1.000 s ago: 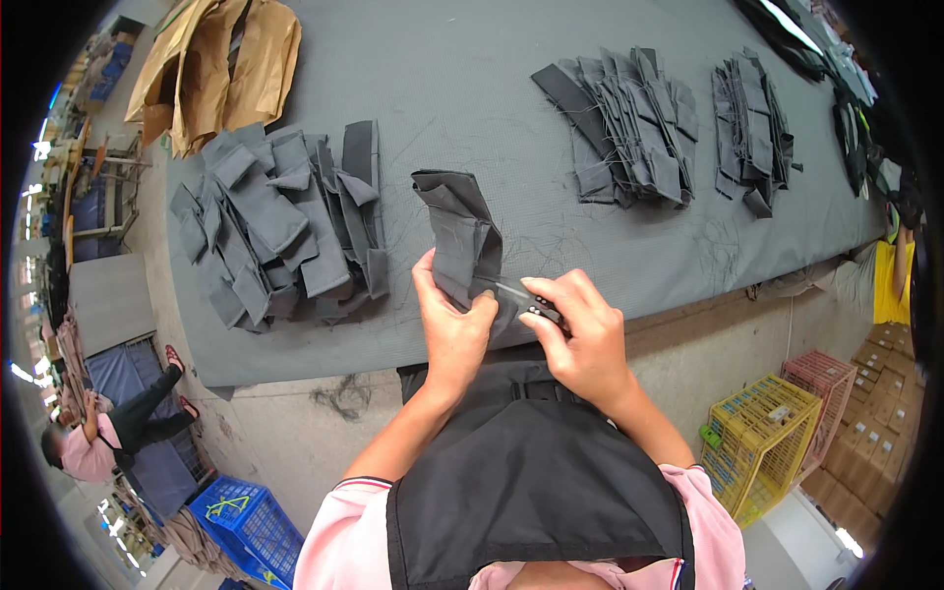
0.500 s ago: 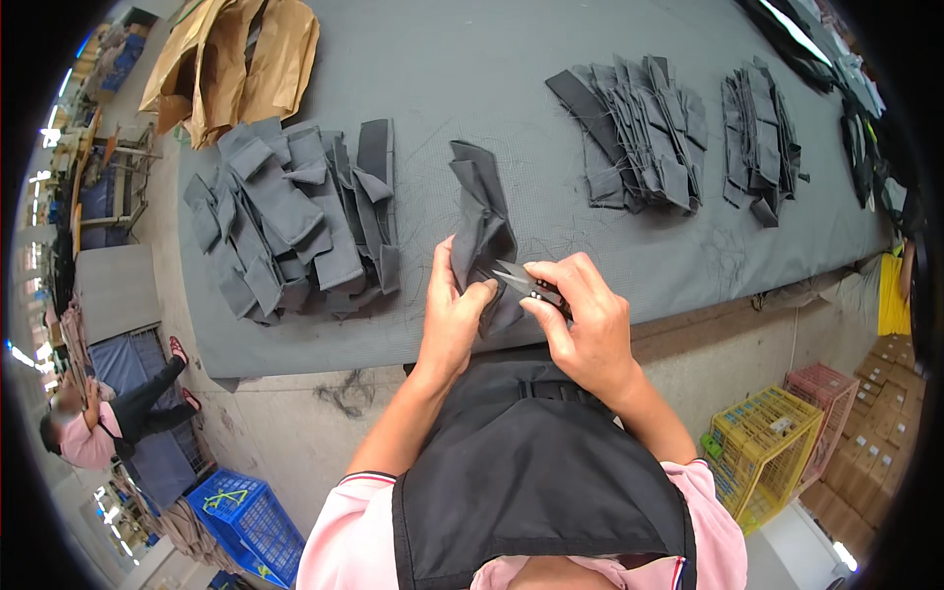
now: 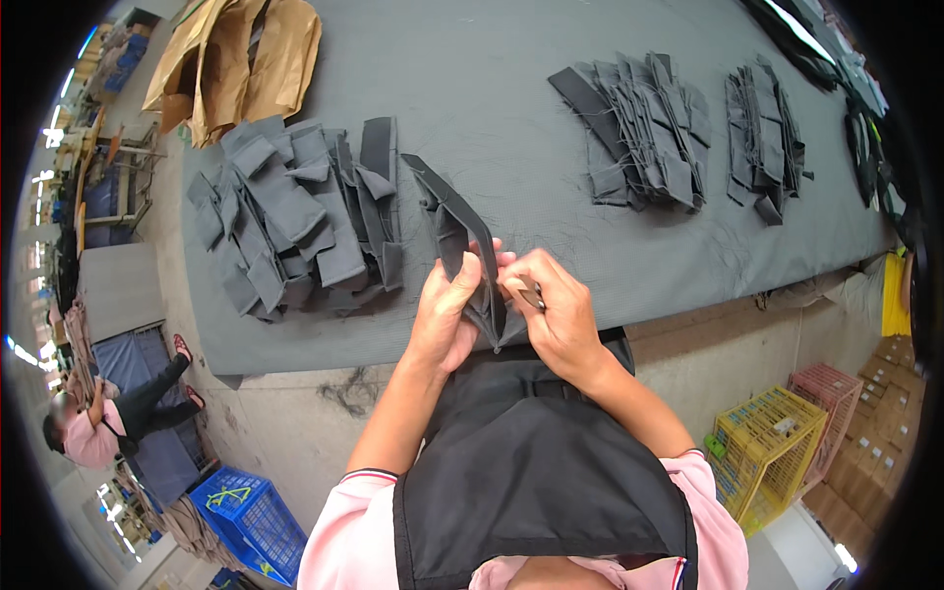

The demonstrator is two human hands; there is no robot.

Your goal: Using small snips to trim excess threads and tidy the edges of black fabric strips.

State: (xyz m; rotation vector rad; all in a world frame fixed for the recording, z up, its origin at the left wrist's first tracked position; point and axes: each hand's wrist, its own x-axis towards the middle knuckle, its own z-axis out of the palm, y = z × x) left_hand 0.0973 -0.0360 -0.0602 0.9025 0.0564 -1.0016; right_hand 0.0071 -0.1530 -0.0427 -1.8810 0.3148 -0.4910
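1. Since a second ago the dark fabric piece [image 3: 462, 241] has been turned: it hung then as a broad folded flap above the hands, and now it shows its thin edge, drawn out into a long strip. That suggests the person has shifted to working along another edge of it.
2. The left hand [image 3: 447, 315] is closed on the lower part of the strip, fingers wrapped around it.
3. The right hand [image 3: 556, 315] is closed on a small metal tool [image 3: 528, 293], probably thread snips, whose tip sits at the strip's lower edge.
4. The piece is held in the air over the near edge of the grey worktop [image 3: 511, 128], just in front of the person's black apron [image 3: 531, 462].
5. Its long axis runs from the hands up and to the left, the free end pointing away toward the pile of grey pieces [image 3: 295, 211].
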